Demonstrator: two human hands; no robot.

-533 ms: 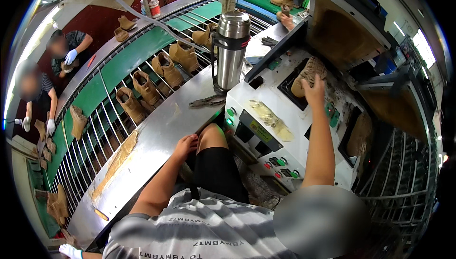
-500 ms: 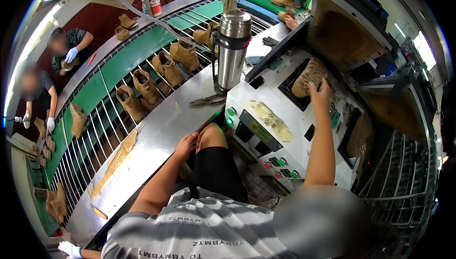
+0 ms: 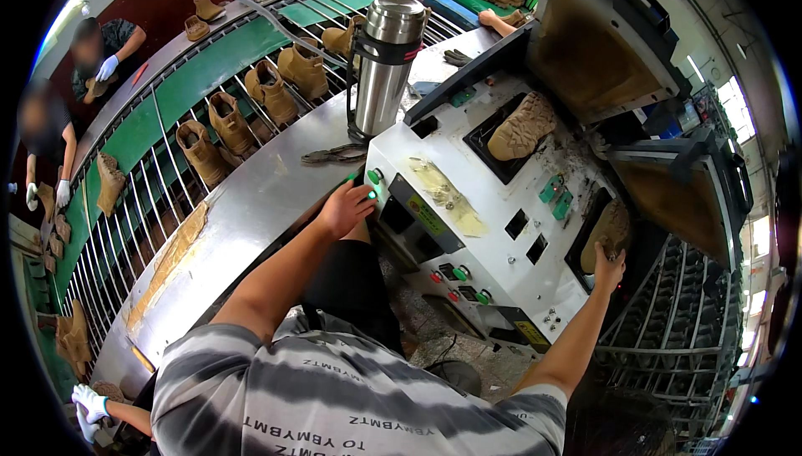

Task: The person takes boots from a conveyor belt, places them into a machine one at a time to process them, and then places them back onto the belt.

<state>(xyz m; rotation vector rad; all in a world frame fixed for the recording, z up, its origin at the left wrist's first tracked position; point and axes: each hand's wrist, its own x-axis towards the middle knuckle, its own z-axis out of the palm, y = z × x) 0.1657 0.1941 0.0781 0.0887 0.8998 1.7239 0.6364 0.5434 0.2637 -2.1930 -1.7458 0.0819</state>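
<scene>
My right hand (image 3: 610,265) has its fingers and thumb around the near end of a tan boot (image 3: 607,232), which lies sole up in the right-hand recess of a white pressing machine (image 3: 493,197). A second tan boot (image 3: 522,128) rests sole up in the left-hand recess, with no hand on it. My left hand (image 3: 347,209) is at the machine's front left corner, fingers stretched toward a green button (image 3: 374,176) and a green light. It holds nothing; whether a fingertip touches the button I cannot tell.
Two hinged lids (image 3: 601,38) stand raised behind the recesses. A steel flask (image 3: 388,67) stands on the metal ledge (image 3: 276,180). Beyond it, several tan boots (image 3: 200,153) sit on a rod conveyor (image 3: 167,213). Co-workers (image 3: 104,55) are at the left; a wire rack (image 3: 677,322) is at the right.
My right hand has left the boot in the left recess and moved to the one in the right recess. My left hand has gone from my knee to the machine's corner. The view has shifted.
</scene>
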